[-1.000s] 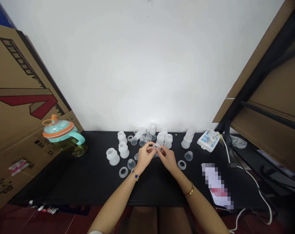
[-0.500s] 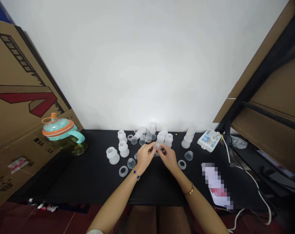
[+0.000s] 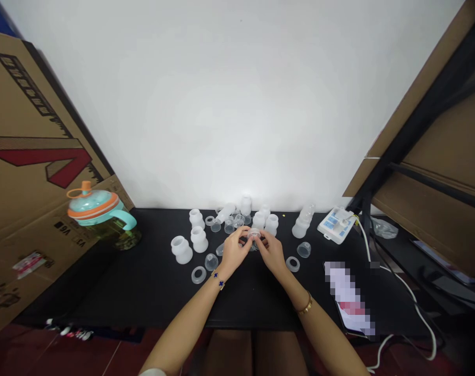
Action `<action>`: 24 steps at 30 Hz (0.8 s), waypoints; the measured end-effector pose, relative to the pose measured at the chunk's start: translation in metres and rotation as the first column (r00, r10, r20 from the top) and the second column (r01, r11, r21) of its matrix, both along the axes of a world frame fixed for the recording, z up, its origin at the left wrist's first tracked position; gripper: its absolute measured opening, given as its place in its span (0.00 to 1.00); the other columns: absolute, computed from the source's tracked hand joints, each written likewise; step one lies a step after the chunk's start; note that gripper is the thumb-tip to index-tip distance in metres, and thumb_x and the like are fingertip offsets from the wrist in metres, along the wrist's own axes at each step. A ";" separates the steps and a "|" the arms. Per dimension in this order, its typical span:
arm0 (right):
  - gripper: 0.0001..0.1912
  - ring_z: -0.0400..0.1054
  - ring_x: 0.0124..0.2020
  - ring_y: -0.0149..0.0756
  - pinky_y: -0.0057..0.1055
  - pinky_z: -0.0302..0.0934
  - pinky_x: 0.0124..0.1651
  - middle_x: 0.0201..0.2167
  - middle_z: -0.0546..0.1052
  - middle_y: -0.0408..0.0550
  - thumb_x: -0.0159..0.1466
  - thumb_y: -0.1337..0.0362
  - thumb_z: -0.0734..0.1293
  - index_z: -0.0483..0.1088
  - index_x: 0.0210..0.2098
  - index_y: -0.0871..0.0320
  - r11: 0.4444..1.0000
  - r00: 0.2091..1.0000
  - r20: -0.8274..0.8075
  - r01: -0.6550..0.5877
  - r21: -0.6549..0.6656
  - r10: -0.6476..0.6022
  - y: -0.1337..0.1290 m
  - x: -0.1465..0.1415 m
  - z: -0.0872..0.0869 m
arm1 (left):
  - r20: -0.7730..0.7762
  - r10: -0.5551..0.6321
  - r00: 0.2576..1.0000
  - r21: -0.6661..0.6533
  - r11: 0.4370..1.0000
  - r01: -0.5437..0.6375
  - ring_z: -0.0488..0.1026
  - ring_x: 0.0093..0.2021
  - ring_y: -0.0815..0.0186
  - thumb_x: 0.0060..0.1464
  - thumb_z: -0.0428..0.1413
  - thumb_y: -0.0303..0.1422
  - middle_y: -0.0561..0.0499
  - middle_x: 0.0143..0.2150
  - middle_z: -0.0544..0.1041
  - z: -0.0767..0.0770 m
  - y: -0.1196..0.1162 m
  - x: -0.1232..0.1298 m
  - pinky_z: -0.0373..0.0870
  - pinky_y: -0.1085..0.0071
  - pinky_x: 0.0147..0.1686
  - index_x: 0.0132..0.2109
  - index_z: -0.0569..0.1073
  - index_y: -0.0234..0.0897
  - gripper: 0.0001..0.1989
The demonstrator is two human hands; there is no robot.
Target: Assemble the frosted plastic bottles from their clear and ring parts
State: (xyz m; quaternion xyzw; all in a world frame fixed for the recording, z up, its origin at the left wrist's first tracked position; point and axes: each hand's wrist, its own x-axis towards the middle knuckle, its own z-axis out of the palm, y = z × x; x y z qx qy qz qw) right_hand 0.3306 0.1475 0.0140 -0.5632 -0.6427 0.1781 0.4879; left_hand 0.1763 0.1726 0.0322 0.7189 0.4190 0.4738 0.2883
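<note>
My left hand (image 3: 236, 249) and my right hand (image 3: 271, 251) meet above the black table, fingertips closed from both sides on a small clear round plastic piece (image 3: 254, 233). It looks like a bottle collar ring or cap; the fingers hide part of it. Just behind them stand white waisted bottles (image 3: 271, 224). Left of my left hand lie a clear dome cap (image 3: 211, 262) and a translucent ring (image 3: 198, 274). Beyond my right hand are another ring (image 3: 292, 264) and a clear cap (image 3: 303, 250).
More white bottles (image 3: 181, 249) stand at left, and clear caps (image 3: 229, 225) cluster near the wall. An assembled bottle (image 3: 303, 222), a white box (image 3: 338, 225) with a cable, and a phone (image 3: 350, 300) lie right. A large teal-lidded jug (image 3: 104, 216) stands far left by cardboard.
The clear piece has turned slightly between my fingertips and shows more of its round rim. My fingers have shifted a little around it; the things on the table stay put.
</note>
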 end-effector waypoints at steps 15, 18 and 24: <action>0.15 0.71 0.29 0.36 0.27 0.62 0.30 0.37 0.80 0.49 0.70 0.55 0.62 0.75 0.46 0.57 0.999 1.000 0.025 -0.015 0.031 0.014 0.002 0.001 -0.004 | -0.023 0.023 0.999 -0.007 1.000 -0.023 0.80 0.36 0.65 0.59 0.58 0.35 0.51 0.39 0.83 0.001 -0.001 0.000 0.73 0.72 0.34 0.45 0.73 0.41 0.07; 0.15 0.71 0.29 0.36 0.27 0.62 0.30 0.37 0.80 0.49 0.69 0.55 0.63 0.76 0.46 0.57 0.999 1.000 0.021 -0.018 0.032 0.017 0.001 0.000 -0.003 | -0.031 0.027 0.999 -0.006 1.000 -0.027 0.80 0.35 0.65 0.60 0.57 0.35 0.52 0.38 0.83 0.000 -0.001 0.000 0.72 0.72 0.34 0.45 0.73 0.42 0.07; 0.15 0.71 0.29 0.36 0.27 0.61 0.30 0.35 0.80 0.48 0.70 0.55 0.62 0.76 0.45 0.57 0.999 0.999 0.028 -0.022 0.035 0.021 0.002 0.000 -0.003 | -0.046 0.034 0.998 -0.007 0.999 -0.034 0.78 0.31 0.67 0.60 0.57 0.35 0.53 0.35 0.83 0.000 -0.001 0.000 0.71 0.72 0.33 0.44 0.73 0.41 0.07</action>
